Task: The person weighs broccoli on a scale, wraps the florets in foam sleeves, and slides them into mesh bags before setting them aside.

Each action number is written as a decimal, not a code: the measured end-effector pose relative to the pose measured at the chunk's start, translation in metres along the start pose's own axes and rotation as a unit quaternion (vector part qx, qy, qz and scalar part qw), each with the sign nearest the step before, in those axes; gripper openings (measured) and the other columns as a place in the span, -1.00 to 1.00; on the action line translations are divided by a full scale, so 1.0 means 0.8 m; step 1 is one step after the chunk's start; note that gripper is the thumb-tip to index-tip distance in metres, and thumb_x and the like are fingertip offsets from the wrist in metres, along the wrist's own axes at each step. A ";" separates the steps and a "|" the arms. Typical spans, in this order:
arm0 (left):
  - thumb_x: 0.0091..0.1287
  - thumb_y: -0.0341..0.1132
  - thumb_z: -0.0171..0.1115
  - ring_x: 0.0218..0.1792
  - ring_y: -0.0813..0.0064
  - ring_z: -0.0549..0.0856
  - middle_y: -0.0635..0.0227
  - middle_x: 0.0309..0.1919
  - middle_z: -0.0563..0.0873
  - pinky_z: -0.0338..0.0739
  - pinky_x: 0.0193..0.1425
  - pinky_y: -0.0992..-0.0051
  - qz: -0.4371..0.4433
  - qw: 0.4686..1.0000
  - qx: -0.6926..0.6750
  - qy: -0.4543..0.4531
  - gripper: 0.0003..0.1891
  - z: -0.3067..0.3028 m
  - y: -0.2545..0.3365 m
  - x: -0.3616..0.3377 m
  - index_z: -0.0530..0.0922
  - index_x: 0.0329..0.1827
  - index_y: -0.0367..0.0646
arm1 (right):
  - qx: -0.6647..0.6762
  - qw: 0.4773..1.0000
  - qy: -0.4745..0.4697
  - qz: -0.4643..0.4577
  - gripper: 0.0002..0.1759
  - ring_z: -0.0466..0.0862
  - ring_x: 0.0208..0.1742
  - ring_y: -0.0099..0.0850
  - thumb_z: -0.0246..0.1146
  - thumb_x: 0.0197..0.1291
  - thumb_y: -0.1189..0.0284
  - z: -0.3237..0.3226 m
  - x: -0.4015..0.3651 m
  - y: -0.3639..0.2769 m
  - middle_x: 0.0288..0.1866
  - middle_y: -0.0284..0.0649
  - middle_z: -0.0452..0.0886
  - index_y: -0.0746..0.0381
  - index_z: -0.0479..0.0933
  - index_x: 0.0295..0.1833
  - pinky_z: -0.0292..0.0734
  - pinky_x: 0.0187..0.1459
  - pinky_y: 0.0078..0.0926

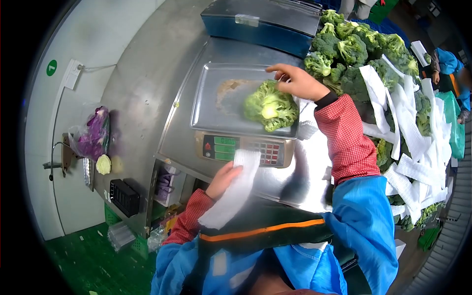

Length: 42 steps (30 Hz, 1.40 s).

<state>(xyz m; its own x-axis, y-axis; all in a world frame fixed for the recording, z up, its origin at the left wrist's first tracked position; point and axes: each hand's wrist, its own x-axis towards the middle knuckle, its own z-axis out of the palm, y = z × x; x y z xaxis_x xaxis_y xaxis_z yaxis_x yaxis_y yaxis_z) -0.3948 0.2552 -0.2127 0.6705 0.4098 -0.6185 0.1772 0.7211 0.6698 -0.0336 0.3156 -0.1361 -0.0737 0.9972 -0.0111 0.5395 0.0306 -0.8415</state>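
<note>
A green broccoli head (271, 105) lies stem side up on the right part of the metal weighing tray (209, 93). My right hand (301, 82) is at the upper right edge of the broccoli, its fingers apart and bent, holding nothing visible. Below the tray is the scale's panel (242, 149) with green displays and a keypad. My left hand (224, 180) pinches a strip of white foam netting (235, 191), which hangs down to the lower left and covers a little of the panel.
Broccoli heads (353, 49) are piled at the right, with more white net strips (410, 132) over them. A dark blue box (260, 29) stands behind the scale. Purple cabbage (96, 132) and a black crate (124, 197) are at the left. Another person (446, 64) is at far right.
</note>
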 end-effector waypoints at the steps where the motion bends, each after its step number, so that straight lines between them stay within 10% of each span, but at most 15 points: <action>1: 0.46 -0.31 0.03 -0.15 0.59 0.65 0.32 -0.04 0.64 0.57 -0.08 0.58 0.002 1.000 0.003 0.001 -0.63 0.001 0.003 -0.002 0.40 0.27 -0.24 | 0.069 0.998 -0.004 0.005 -0.43 0.64 -0.15 -0.49 0.13 0.15 0.44 -0.002 0.002 0.005 -0.11 -0.15 0.64 0.25 0.37 0.32 0.58 -0.06 -0.52; 7: 0.43 -0.42 -0.02 -0.12 0.57 0.63 0.30 -0.03 0.63 0.56 -0.04 0.57 0.121 0.990 0.060 0.045 -0.66 0.018 0.033 -0.013 0.39 0.24 -0.26 | 0.316 0.945 0.059 0.054 -0.45 0.53 -0.03 -0.53 0.12 0.23 0.43 0.000 -0.023 0.029 -0.04 -0.33 0.46 0.30 0.32 0.35 0.48 0.08 -0.60; 14: 0.34 -0.56 -0.02 -0.05 0.52 0.63 0.26 -0.02 0.62 0.54 0.04 0.53 0.319 0.933 0.130 0.108 -0.65 0.051 0.118 0.041 0.38 0.20 -0.32 | 0.217 0.972 0.092 0.023 -0.56 0.51 0.00 -0.55 0.19 0.26 0.42 0.024 -0.035 0.038 0.00 -0.34 0.51 0.30 0.44 0.24 0.43 0.10 -0.60; 21: 0.29 -0.45 0.17 -0.16 0.53 0.63 0.29 -0.13 0.64 0.53 -0.08 0.51 0.312 0.931 0.154 0.112 -0.70 0.074 0.148 0.104 0.47 0.08 -0.31 | 0.243 0.962 0.123 0.008 -0.66 0.54 0.06 -0.53 0.12 0.40 0.35 0.036 -0.040 0.048 0.09 -0.29 0.56 0.29 0.49 0.18 0.46 0.11 -0.54; 30: 0.22 -0.24 0.29 -0.22 0.35 0.67 0.20 -0.23 0.66 0.51 -0.10 0.41 0.334 0.840 0.394 0.166 -0.71 0.099 0.163 0.130 0.61 -0.12 -0.27 | 0.007 0.963 0.263 -0.062 -0.73 0.58 -0.05 -0.25 0.21 0.26 0.43 0.032 -0.063 0.015 -0.10 -0.14 0.52 0.25 0.56 0.05 0.50 0.01 -0.41; 42: 0.17 -0.23 0.26 -0.28 0.12 0.65 0.05 -0.31 0.65 0.51 -0.15 0.28 0.329 0.804 0.461 0.180 -0.72 0.100 0.171 0.133 0.59 -0.20 -0.29 | -0.424 0.867 0.197 -0.173 -0.83 0.59 -0.33 -0.29 0.18 0.01 0.44 0.033 -0.066 -0.026 -0.28 -0.20 0.45 0.11 0.46 -0.21 0.50 -0.33 -0.35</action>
<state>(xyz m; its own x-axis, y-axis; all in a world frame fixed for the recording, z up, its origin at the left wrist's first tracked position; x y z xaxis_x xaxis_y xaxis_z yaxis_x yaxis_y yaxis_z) -0.2418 0.3528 -0.1539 0.6145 0.7884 0.0274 0.4402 -0.3715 0.8175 -0.0633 0.2606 -0.1324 -0.1524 0.8586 0.4894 0.9771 0.2053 -0.0559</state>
